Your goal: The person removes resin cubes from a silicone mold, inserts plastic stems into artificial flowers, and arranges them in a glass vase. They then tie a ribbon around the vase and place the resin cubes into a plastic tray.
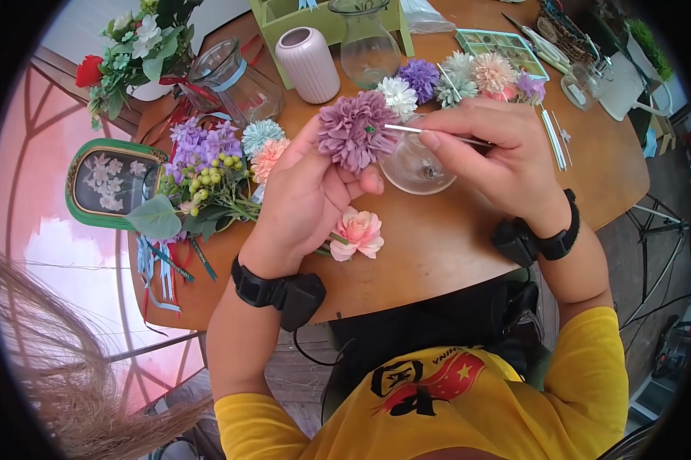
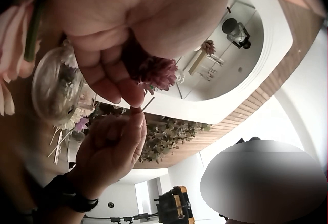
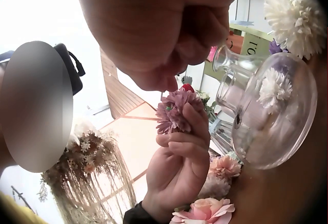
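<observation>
- A white stick (image 1: 404, 129) was pinched firmly between the thumb and fingertips of the right hand (image 1: 506, 149), the grip closed down to the stick's thin width.
- A mauve flower (image 1: 345, 138) was held by the left hand (image 1: 299, 188), its fingers curled behind and beneath the head.
- The flower was placed just left of the right hand's pinch; the stick's long axis was aimed sideways at the green centre (image 1: 371, 130). In the head view the tip was seen against the petals; whether they were touched cannot be told.
- Below the pinch, between the hands, a clear vase (image 1: 422, 182) was set on the table (image 1: 430, 253).
- A pink rose (image 1: 357, 232) was laid on the near side of the left hand, and a berry bunch (image 1: 207, 184) to its left.
- Beyond the held flower, a white flower (image 1: 397, 96) was seen; right of the right hand, spare sticks (image 1: 554, 140).
</observation>
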Demonstrator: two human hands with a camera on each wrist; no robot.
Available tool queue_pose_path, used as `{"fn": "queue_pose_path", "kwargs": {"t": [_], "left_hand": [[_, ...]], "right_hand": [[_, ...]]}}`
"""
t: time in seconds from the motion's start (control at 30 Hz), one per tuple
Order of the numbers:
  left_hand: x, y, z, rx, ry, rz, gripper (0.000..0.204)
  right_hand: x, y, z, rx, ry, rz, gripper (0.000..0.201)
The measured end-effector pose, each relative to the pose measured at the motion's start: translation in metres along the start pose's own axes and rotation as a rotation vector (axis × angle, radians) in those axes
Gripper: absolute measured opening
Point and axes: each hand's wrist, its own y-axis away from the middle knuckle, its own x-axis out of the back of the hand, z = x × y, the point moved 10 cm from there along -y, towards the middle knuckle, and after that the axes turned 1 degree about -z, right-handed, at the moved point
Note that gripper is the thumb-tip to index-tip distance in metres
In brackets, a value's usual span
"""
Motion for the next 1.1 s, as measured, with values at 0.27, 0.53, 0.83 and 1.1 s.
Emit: {"fn": "queue_pose_path", "kwargs": {"t": [0.27, 0.53, 0.83, 1.1], "left_hand": [[0.0, 0.0, -0.001, 0.002, -0.021, 0.002, 0.041], [0.003, 0.001, -0.002, -0.001, -0.049, -0.004, 0.041], [-0.001, 0.0, 0.007, -0.075, -0.242, 0.074, 0.035], [-0.005, 0.001, 0.008, -0.126, -0.34, 0.013, 0.038]], "right_hand": [[-0.001, 0.001, -0.003, 0.012, 0.005, 0.008, 0.016], [-0.002, 0.0, 0.0, -0.008, 0.012, -0.002, 0.016], [-0.002, 0.002, 0.011, -0.08, 0.028, -0.003, 0.015], [-0.003, 0.002, 0.009, -0.09, 0.018, -0.039, 0.015]]}}
